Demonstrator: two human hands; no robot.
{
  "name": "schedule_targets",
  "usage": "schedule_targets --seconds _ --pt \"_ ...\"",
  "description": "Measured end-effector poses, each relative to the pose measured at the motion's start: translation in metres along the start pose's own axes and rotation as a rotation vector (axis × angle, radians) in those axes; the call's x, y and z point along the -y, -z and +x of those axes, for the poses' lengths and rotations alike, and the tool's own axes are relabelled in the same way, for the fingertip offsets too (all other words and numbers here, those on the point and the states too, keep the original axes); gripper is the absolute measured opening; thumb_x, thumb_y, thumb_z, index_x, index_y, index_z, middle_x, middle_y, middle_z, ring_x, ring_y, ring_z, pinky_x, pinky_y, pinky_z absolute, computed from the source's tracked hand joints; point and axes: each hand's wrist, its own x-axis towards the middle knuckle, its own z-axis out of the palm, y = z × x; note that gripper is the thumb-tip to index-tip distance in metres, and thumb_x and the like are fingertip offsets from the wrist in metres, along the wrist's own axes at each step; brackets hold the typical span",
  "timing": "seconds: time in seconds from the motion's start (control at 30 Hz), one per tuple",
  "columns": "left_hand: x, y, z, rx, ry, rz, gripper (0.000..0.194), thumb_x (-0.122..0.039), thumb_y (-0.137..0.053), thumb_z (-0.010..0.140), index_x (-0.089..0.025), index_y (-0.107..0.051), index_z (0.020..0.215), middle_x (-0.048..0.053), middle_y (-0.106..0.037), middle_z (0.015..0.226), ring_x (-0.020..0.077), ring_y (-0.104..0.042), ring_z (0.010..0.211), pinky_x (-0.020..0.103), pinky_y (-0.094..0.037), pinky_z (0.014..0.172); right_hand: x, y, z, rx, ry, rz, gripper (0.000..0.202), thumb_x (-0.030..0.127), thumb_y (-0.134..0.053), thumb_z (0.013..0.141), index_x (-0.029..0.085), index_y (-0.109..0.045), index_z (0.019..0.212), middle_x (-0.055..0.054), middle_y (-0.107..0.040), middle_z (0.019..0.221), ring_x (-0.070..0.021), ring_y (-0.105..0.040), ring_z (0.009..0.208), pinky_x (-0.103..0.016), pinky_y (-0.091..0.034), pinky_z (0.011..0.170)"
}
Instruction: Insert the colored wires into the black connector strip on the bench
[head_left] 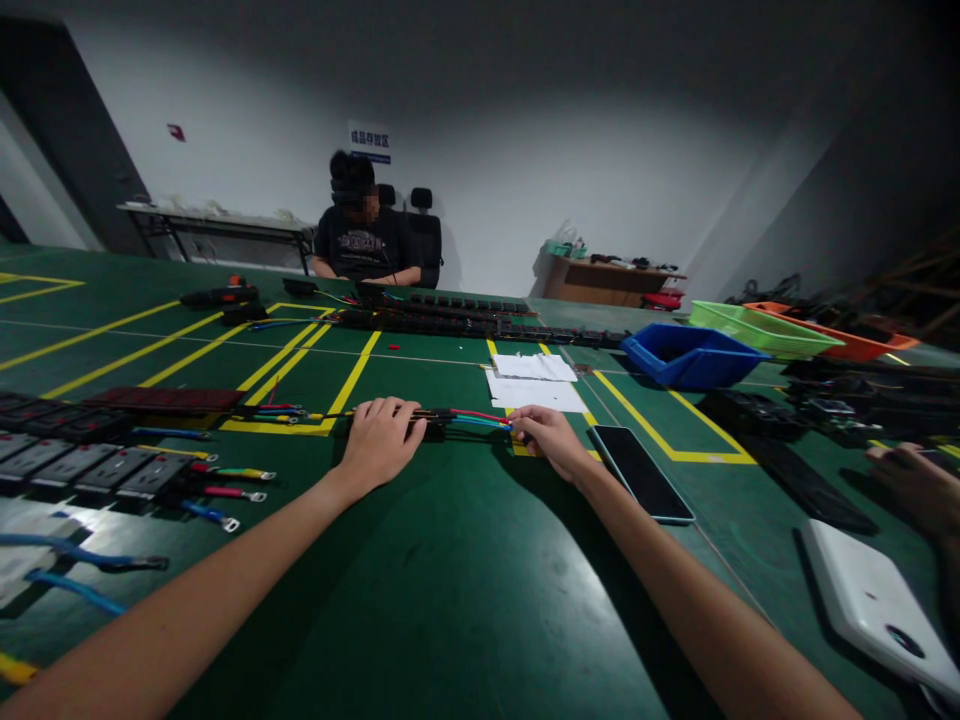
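My left hand is closed over the dark sheathed part of a cable, palm down against the green table. Out of the sheath toward the right run a red and a blue wire. My right hand pinches the far ends of these wires between thumb and fingers, so the tips are hidden. The wires stretch nearly straight between both hands. Just right of my right hand lies a dark-screened phone. Behind it are white paper sheets.
Black socket strips with lugged wires lie at left. A drill is farther back. A blue bin, a green basket and a white device stand right. A co-worker sits opposite; another person's hand shows at right.
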Motion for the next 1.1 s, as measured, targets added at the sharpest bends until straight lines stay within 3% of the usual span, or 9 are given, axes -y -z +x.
schedule_targets --seconds 0.23,0.63,0.9,1.1 --pt "-0.002 0.001 0.000 -0.007 -0.001 0.026 0.051 -0.049 -0.032 0.102 -0.018 -0.066 0.123 0.013 -0.068 0.120 0.0293 -0.060 0.113 0.051 -0.041 0.102 -0.006 -0.005 0.004 -0.091 -0.009 -0.042 0.028 0.032 -0.074 0.066 0.019 -0.060 0.087 0.003 -0.060 0.063 -0.0078 -0.047 0.047 -0.016 -0.034 0.036" --pt "-0.002 0.002 0.000 0.008 0.008 0.022 0.053 -0.049 -0.029 0.103 -0.017 -0.066 0.124 0.013 -0.068 0.121 0.0292 -0.060 0.114 0.051 -0.042 0.103 -0.009 -0.003 0.002 0.011 0.080 -0.151 0.032 0.049 -0.068 0.082 0.019 -0.057 0.083 0.001 -0.062 0.059 -0.0087 -0.052 0.046 -0.017 -0.038 0.037" --pt "-0.001 0.001 0.001 0.015 0.008 0.015 0.053 -0.050 -0.030 0.102 -0.017 -0.065 0.125 0.013 -0.068 0.122 0.0288 -0.059 0.115 0.052 -0.041 0.105 -0.009 0.006 -0.001 0.099 0.092 -0.038 0.049 0.060 -0.077 0.074 0.018 -0.058 0.093 0.001 -0.066 0.067 -0.0087 -0.056 0.052 -0.017 -0.041 0.044" --pt "-0.001 0.001 0.001 0.011 0.004 0.016 0.054 -0.050 -0.030 0.102 -0.017 -0.065 0.125 0.013 -0.068 0.122 0.0291 -0.059 0.115 0.052 -0.040 0.105 -0.010 0.007 -0.001 0.120 0.104 -0.009 0.051 0.058 -0.079 0.073 0.019 -0.057 0.099 0.002 -0.065 0.069 -0.0086 -0.054 0.054 -0.016 -0.038 0.044"
